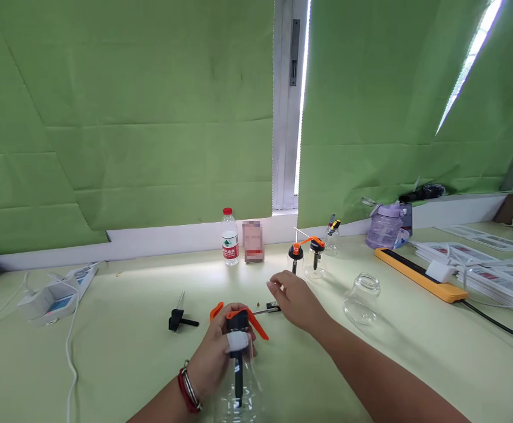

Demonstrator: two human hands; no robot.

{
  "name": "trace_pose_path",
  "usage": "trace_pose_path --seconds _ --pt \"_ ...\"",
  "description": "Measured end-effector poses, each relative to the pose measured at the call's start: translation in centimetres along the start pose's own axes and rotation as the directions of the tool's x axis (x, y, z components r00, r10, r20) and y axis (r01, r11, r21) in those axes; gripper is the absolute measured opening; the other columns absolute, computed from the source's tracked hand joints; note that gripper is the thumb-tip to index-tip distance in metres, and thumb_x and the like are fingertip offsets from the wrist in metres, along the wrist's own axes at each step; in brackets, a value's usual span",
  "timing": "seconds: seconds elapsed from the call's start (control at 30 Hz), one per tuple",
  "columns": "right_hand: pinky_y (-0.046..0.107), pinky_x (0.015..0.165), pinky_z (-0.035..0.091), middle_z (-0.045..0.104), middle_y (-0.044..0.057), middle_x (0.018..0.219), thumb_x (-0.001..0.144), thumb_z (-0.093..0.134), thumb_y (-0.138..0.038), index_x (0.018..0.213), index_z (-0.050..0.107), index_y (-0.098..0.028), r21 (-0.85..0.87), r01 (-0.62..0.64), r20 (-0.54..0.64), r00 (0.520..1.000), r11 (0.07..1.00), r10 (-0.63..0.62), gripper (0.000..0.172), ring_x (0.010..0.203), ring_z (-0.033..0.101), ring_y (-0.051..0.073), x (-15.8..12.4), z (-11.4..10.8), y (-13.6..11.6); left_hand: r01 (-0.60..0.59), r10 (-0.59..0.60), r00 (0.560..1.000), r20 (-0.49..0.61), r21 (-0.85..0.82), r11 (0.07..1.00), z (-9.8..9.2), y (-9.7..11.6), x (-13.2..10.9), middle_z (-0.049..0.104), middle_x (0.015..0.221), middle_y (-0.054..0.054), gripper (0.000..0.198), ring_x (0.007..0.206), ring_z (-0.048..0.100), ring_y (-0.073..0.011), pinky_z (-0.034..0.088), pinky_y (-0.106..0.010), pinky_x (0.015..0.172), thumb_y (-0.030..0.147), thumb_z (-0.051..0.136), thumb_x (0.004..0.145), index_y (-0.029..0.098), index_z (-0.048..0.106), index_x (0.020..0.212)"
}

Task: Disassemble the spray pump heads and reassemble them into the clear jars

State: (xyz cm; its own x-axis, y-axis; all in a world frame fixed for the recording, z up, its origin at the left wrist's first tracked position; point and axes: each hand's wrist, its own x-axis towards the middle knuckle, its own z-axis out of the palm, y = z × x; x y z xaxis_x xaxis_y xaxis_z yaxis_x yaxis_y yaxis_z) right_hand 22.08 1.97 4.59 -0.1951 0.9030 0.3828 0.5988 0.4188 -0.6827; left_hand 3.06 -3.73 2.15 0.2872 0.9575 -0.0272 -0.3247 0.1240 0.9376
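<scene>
My left hand [221, 343] is wrapped round the neck of a clear bottle [238, 390] with a black pump head and orange levers. A black stem hangs down inside it, and a white wrap covers my thumb. My right hand [295, 296] is raised to the right of the bottle, its thumb and fingertips pinched together; whatever may be between them is too small to tell. Just below those fingers lies a black part with a spring [272, 305], beside a thin rod [262, 311]. On the left rests a black nozzle piece [177, 319] with a thin clear tube.
Behind my right hand stand two clear jars with black-and-orange pump heads [295, 252] [317, 245]. A clear open jar [362, 299] is to the right. Farther back are a water bottle [230, 239], a purple jug [385, 228] and an orange power strip [419, 273]. White cables [71, 352] cross the left side.
</scene>
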Motion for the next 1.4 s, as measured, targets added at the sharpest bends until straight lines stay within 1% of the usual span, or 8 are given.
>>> trace_pose_path --seconds 0.07,0.17,0.33,0.67,0.9,1.03,1.23,1.4 --pt "0.026 0.053 0.035 0.056 0.003 0.059 0.086 0.041 -0.051 0.063 0.059 -0.017 0.1 -0.203 0.17 0.968 0.974 0.185 0.045 0.053 0.047 0.013 0.9 0.8 2.2 -0.005 0.007 1.0 0.024 -0.101 0.995 -0.7 0.0 0.4 0.061 0.071 -0.002 0.035 0.056 0.059 -0.017 0.045 -0.032 0.059 0.015 0.059 0.064 0.019 0.05 0.098" --pt "0.023 0.042 0.025 0.047 -0.002 0.047 0.082 0.04 -0.062 0.058 0.055 -0.016 0.326 -0.502 0.448 0.828 0.801 0.337 0.054 0.038 0.033 0.007 1.1 2.1 4.1 -0.017 0.026 0.998 0.057 -0.156 0.988 -1.4 0.0 0.7 0.062 0.072 -0.004 0.028 0.059 0.062 -0.0195 0.045 -0.032 0.058 0.015 0.056 0.067 0.019 0.052 0.095" --pt "0.022 0.038 0.012 0.035 -0.007 0.038 0.076 0.05 -0.064 0.055 0.048 -0.017 0.452 -0.618 0.56 0.758 0.643 0.335 0.051 0.033 0.022 0.004 0.6 3.4 4.3 -0.007 0.011 1.0 0.029 -0.138 0.99 -1.7 -0.1 1.1 0.063 0.071 -0.004 0.025 0.059 0.062 -0.019 0.044 -0.029 0.057 0.015 0.056 0.066 0.017 0.054 0.092" --pt "0.021 0.043 0.021 0.039 -0.009 0.047 0.065 0.07 -0.043 0.064 0.049 -0.018 0.627 -0.402 0.298 0.915 0.667 0.272 0.033 0.042 0.029 0.004 0.5 4.9 3.8 -0.013 -0.001 0.985 -0.17 -0.083 0.996 -2.2 0.1 1.8 0.06 0.065 0.001 0.028 0.052 0.059 -0.015 0.041 -0.024 0.049 0.018 0.063 0.064 0.018 0.055 0.091" --pt "0.021 0.038 0.022 0.045 -0.006 0.047 0.074 0.056 -0.058 0.064 0.049 -0.017 0.604 -0.528 0.414 0.848 0.597 0.331 0.043 0.037 0.032 0.005 0.7 4.7 4.0 -0.024 0.01 0.986 -0.167 -0.08 0.996 -2.6 -0.2 2.0 0.061 0.066 0.001 0.028 0.052 0.06 -0.0149 0.041 -0.023 0.047 0.018 0.063 0.064 0.018 0.055 0.09" --pt "0.02 0.042 0.029 0.048 -0.007 0.051 0.064 0.071 -0.044 0.069 0.05 -0.017 0.675 -0.447 0.375 0.893 0.587 0.25 0.035 0.041 0.038 0.005 0.8 4.5 4.1 -0.034 0.021 0.986 -0.165 -0.075 0.997 -2.6 -0.1 2.1 0.06 0.065 0.001 0.025 0.051 0.059 -0.014 0.041 -0.022 0.046 0.018 0.064 0.064 0.017 0.056 0.088" --pt "0.019 0.036 0.023 0.048 -0.005 0.049 0.074 0.058 -0.051 0.065 0.051 -0.016 0.601 -0.563 0.462 0.824 0.568 0.328 0.037 0.036 0.034 0.004 0.9 4.4 4.2 -0.045 0.031 0.984 -0.174 -0.081 0.996 -2.7 -0.1 2.2 0.061 0.065 0.001 0.026 0.052 0.06 -0.0141 0.043 -0.022 0.047 0.017 0.064 0.065 0.017 0.055 0.089" --pt "0.018 0.039 0.029 0.052 -0.005 0.056 0.069 0.066 -0.044 0.073 0.054 -0.016 0.654 -0.508 0.432 0.859 0.561 0.275 0.031 0.042 0.041 0.005 1.0 4.4 4.5 -0.052 0.035 0.982 -0.184 -0.087 0.995 -2.7 0.0 2.2 0.06 0.064 0.001 0.025 0.051 0.059 -0.0138 0.042 -0.022 0.046 0.018 0.064 0.064 0.017 0.056 0.087"
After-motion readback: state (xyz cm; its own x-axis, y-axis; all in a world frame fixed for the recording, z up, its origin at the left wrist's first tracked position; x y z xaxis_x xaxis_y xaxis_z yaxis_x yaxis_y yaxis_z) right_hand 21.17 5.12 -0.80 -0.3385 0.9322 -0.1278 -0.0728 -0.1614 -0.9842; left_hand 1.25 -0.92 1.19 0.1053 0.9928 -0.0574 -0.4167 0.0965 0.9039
